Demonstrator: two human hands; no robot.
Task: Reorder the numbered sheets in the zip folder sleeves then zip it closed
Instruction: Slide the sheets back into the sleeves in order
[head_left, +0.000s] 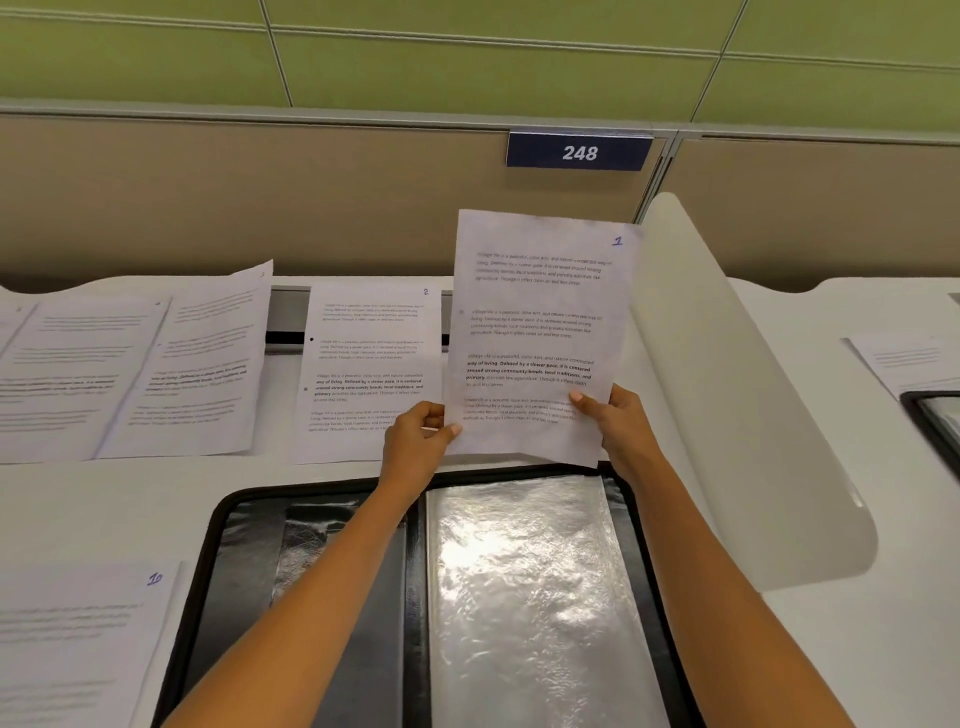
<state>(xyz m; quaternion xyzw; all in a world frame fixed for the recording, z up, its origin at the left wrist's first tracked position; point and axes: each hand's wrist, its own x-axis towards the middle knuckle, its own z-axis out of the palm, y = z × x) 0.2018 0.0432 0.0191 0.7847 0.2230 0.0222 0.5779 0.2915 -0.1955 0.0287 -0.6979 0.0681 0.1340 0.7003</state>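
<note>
The left hand (421, 431) and right hand (613, 415) pinch sheet 1 (535, 322) by its lower corners, holding it upright above the open zip folder (208, 551), probably to slide it into the first sleeve (524, 582)

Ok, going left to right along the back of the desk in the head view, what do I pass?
Overlapping printed sheets → sheet numbered 2 → sheet numbered 1, held up by the left hand and right hand → curled white flap → another printed sheet at the far right edge.
</note>
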